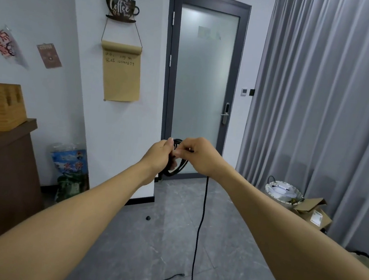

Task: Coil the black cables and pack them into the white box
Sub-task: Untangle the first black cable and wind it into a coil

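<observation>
Coil (175, 161): at frame centre, loops hanging from the left hand (159, 154), whose grip curls round them.
Right hand (196, 156): just right of the coil, its grip pinching the cable (201, 219) at the loops' top.
Loose run: drops straight down from the right hand to the floor (224, 246), trailing to the lower edge; long axis vertical.
Next loop: likely fed up by the right hand.
White box: possibly out of view.

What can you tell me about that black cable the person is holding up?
The black cable is thin, looks braided and is partly coiled. Several loops hang bunched in the left hand, held in front of the glass door. The right hand pinches the strand beside the loops. From there the rest drops straight to the grey floor, where its loose end lies curved.
</observation>
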